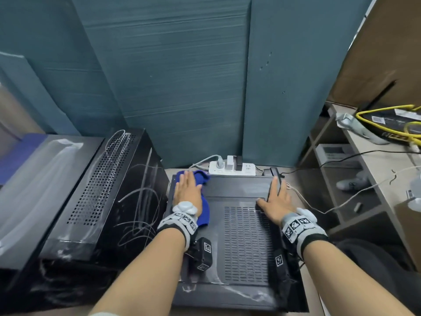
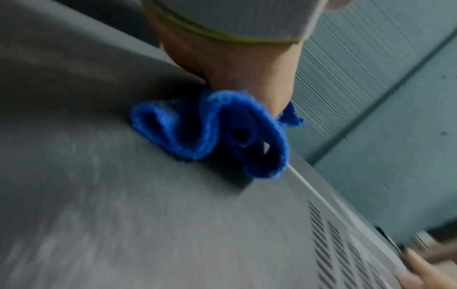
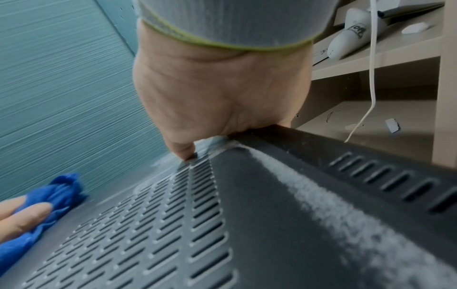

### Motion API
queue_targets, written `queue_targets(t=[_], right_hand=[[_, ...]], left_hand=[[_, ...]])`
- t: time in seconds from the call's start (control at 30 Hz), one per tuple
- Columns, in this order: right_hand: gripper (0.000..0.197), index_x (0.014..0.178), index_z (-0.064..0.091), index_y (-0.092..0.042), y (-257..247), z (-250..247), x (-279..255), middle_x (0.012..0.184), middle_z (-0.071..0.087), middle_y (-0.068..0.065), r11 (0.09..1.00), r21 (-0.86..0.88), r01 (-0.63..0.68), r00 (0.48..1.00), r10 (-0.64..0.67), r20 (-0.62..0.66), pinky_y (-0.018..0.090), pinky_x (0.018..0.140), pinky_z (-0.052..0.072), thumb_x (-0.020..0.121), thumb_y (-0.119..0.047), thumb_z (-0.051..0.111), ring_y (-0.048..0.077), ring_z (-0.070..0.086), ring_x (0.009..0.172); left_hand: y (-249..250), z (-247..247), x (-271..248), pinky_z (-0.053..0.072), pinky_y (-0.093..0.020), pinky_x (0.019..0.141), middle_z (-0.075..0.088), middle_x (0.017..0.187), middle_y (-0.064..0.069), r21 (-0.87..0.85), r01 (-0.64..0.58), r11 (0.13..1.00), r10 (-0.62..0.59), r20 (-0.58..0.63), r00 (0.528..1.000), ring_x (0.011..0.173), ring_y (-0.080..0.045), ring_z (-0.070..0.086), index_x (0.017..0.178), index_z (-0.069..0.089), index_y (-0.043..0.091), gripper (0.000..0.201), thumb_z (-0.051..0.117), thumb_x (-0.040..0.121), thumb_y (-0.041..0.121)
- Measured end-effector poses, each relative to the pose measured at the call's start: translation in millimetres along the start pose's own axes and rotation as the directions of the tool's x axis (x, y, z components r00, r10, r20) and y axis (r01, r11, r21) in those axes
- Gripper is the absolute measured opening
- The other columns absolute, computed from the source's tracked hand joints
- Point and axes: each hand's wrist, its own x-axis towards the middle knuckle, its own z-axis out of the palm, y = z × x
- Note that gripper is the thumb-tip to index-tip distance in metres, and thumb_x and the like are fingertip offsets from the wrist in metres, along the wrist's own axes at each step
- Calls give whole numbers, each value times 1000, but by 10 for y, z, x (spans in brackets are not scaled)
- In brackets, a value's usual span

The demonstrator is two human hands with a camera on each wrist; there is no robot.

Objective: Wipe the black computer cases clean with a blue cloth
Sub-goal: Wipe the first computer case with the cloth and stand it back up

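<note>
Left hand (image 1: 187, 190), grip spread flat, presses the cloth (image 1: 204, 212) at the case's (image 1: 241, 242) far-left corner; dusty panel stretches rightward toward the flat, bracing right hand (image 1: 276, 201).

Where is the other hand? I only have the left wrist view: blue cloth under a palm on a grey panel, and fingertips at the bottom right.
Observer: Those fingertips are the right hand. It lies flat along the right edge of the same computer case, holding nothing.
Operator: Left hand gripping the cloth?
Observer: No. In the head view the left hand lies with straight fingers on the blue cloth, at the far left corner of the case.
Operator: Dust left anywhere?
Observer: Yes. The right wrist view shows a pale dust streak along the right edge, beside the vent slots.
Operator: Other cases?
Observer: A second case stands to the left, covered in pale scribble marks.
</note>
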Motion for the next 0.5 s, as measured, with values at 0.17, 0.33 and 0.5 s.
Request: queue_targets(t=[0.17,0.33,0.5], right_hand=[[96,159,-21,-25,11,11,3,165,-29,6,1000,25,0,1000,0,-1,53,124,10,99,-50,49,38,-6,155],[93,158,-23,-26,23,32,49,164,-33,5,999,48,5,1000,-6,26,55,123,9,100,-43,47,37,-12,154],[88,160,-16,-17,141,24,150,168,-22,5,982,176,69,998,-68,-12,43,124,0,99,-21,48,30,-11,155]], left_hand=[[13,32,43,11,-42,124,14,167,-12,-23,193,981,-194,-79,978,155,-26,9,158,16,8,57,32,108,32],[393,149,-105,10,-45,124,12,167,-13,-17,97,995,-97,-55,994,154,-30,8,160,9,15,57,27,108,31],[794,289,-222,11,-46,124,12,167,-12,-16,-151,988,152,26,988,155,-30,7,161,7,26,54,18,108,33]])
